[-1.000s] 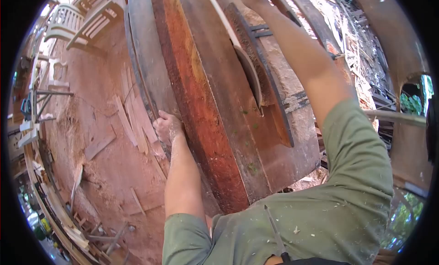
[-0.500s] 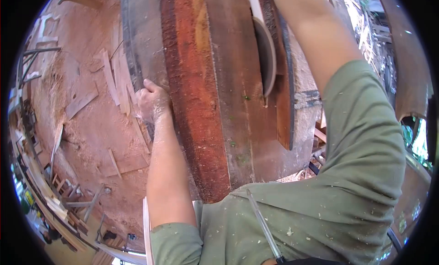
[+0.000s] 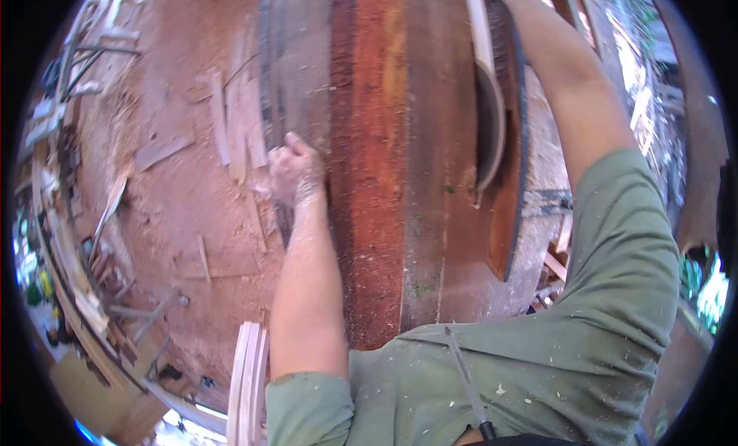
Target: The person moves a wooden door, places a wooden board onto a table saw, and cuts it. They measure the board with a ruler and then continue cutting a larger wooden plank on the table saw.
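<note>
My left hand (image 3: 296, 169) is closed round the left edge of a wide wooden surface (image 3: 304, 77), its thumb side upward and its wrist dusted with sawdust. A long red-orange board (image 3: 373, 177) lies lengthwise just right of that hand. Further right, a curved grey blade (image 3: 490, 131) stands in the surface beside a dark-edged wooden piece (image 3: 507, 223). My right arm reaches up past the blade to the top edge, where the hand is out of view.
Loose wood strips (image 3: 219, 119) and sawdust lie on the reddish ground at the left. Light-coloured strips (image 3: 247, 384) stand near my left elbow. Stacked timber (image 3: 65, 254) lines the far left, and wood scraps (image 3: 557, 261) lie right of the surface.
The view has shifted, so the surface, blade and both arms appear further right and somewhat lower. My left hand keeps its place at the left edge. More of the light-coloured strips shows.
</note>
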`<state>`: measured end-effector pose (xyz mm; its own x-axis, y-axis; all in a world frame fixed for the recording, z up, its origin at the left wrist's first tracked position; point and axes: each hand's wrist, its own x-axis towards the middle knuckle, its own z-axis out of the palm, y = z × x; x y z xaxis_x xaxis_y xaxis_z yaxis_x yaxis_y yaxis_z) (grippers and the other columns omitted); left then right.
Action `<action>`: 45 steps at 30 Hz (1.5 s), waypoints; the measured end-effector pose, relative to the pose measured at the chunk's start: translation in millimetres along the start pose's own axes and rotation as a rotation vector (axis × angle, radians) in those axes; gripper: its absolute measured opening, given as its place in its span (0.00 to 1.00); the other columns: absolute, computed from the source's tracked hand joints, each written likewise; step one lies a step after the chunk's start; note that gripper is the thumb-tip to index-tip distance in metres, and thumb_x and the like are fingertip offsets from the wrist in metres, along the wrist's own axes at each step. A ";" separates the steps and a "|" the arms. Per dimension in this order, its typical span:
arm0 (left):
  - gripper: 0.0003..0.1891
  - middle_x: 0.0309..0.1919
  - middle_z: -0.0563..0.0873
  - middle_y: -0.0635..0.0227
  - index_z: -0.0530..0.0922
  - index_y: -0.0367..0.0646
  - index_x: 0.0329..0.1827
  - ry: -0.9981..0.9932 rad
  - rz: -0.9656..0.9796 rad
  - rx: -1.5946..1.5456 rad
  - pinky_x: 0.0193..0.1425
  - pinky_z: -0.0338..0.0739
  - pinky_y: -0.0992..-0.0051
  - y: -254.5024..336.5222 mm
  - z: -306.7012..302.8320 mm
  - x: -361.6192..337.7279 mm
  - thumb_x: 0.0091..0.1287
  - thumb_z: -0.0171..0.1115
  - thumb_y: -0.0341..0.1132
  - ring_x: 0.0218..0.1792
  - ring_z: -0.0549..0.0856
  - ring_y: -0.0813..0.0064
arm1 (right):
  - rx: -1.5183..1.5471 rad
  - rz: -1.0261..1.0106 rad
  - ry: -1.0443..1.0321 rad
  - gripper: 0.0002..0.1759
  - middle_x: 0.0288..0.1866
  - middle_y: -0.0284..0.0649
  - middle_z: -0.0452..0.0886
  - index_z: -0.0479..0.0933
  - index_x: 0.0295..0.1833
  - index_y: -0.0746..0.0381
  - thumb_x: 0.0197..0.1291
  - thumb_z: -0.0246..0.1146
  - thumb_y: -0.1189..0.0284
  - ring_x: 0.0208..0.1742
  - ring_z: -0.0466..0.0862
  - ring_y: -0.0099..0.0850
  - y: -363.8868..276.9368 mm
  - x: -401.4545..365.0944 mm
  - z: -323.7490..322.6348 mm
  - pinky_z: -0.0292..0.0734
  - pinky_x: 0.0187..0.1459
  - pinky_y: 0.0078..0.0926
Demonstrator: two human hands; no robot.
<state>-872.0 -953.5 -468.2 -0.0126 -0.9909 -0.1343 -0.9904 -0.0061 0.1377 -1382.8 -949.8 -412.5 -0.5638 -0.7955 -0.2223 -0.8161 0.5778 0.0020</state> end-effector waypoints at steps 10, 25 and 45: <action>0.25 0.42 0.82 0.58 0.86 0.39 0.34 0.137 0.031 -0.149 0.49 0.79 0.57 -5.2 5.6 -5.0 0.74 0.50 0.52 0.46 0.85 0.58 | 0.125 0.028 -0.219 0.24 0.37 0.60 0.86 0.83 0.37 0.74 0.39 0.69 0.63 0.43 0.88 0.47 57.3 51.1 36.3 0.81 0.46 0.40; 0.28 0.42 0.85 0.57 0.86 0.38 0.34 0.112 0.067 -0.082 0.44 0.81 0.56 0.2 7.5 -4.6 0.77 0.44 0.51 0.40 0.87 0.54 | 0.101 0.280 0.062 0.37 0.49 0.62 0.85 0.85 0.48 0.70 0.41 0.72 0.49 0.54 0.86 0.52 -10.6 -33.6 -6.9 0.80 0.55 0.44; 0.28 0.50 0.83 0.58 0.87 0.42 0.43 0.060 0.062 -0.077 0.51 0.79 0.54 -4.1 5.3 -6.1 0.77 0.42 0.52 0.48 0.86 0.56 | 0.978 0.044 0.054 0.22 0.39 0.35 0.86 0.83 0.51 0.65 0.68 0.63 0.56 0.36 0.84 0.22 -141.9 -206.0 -177.7 0.79 0.34 0.24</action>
<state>-868.6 -946.7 -473.2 -0.0632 -0.9959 -0.0649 -0.9745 0.0475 0.2191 -1173.4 -900.4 -193.7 -0.6165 -0.7625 -0.1963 -0.3429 0.4845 -0.8048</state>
